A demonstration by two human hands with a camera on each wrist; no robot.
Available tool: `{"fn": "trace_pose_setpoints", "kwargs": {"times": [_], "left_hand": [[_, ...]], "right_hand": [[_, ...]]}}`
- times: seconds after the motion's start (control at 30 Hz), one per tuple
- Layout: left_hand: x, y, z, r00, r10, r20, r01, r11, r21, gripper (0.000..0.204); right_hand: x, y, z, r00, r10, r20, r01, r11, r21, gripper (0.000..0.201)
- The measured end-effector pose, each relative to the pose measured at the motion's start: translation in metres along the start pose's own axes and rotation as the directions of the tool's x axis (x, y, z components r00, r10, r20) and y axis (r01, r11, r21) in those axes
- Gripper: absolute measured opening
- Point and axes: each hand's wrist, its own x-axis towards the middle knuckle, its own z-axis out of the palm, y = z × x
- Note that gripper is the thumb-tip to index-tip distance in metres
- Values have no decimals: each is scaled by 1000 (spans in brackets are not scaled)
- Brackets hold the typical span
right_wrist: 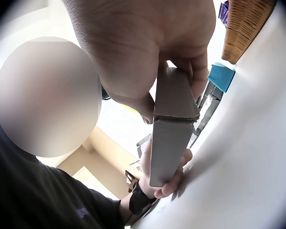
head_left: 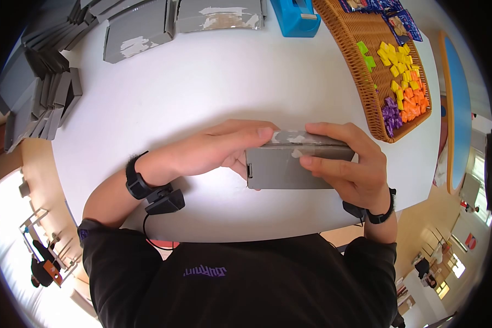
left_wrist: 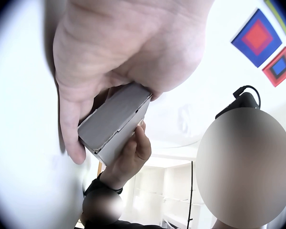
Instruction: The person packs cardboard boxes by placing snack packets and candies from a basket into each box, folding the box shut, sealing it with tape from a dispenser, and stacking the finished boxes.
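A small grey cardboard box (head_left: 281, 170), its flaps closed, is held between both hands near the table's front edge. White torn-paper patches mark its upper face. My left hand (head_left: 227, 146) grips the box's left end, thumb along the top edge and fingers partly hidden behind it. Round the other end, my right hand (head_left: 363, 164) holds it with fingers spread over the top and front face. In the left wrist view the box (left_wrist: 117, 114) sits tilted between left thumb and fingers. The right wrist view shows the box (right_wrist: 171, 143) end-on, with both hands on it.
A wicker basket (head_left: 361, 76) at the right holds yellow, orange, purple and green wrapped pieces and blue packets. A blue tape dispenser (head_left: 296, 19) stands at the back. Two grey boxes (head_left: 139, 33) lie beside it. Grey folded cartons (head_left: 44, 98) are piled at the left on the white table (head_left: 213, 82).
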Motion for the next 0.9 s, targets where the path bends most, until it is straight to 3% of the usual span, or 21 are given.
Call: {"fn": "trace_pose_setpoints", "kwargs": {"times": [0.07, 0.13, 0.33, 0.67, 0.73, 0.9], "left_hand": [[-1, 1, -1, 999, 12, 32, -12, 1000, 3, 57], [-1, 2, -1, 998, 18, 59, -17, 1000, -20, 56], [-1, 2, -4, 994, 15, 108, -9, 999, -52, 56], [-5, 9, -1, 998, -35, 49, 33, 999, 25, 59], [-8, 11, -2, 996, -61, 59, 57, 996, 68, 66], [-6, 8, -4, 995, -22, 94, 11, 993, 117, 64]], "right_hand": [[1, -2, -1, 1000, -24, 6, 23, 1000, 19, 47], [4, -9, 0, 995, 50, -82, -36, 986, 162, 46], [7, -10, -2, 990, 142, -21, -138, 983, 124, 48], [2, -8, -1, 992, 125, 16, -126, 983, 135, 52], [1, -6, 0, 999, 50, 12, -51, 990, 134, 56], [4, -13, 1, 992, 124, 5, -123, 976, 179, 59]]}}
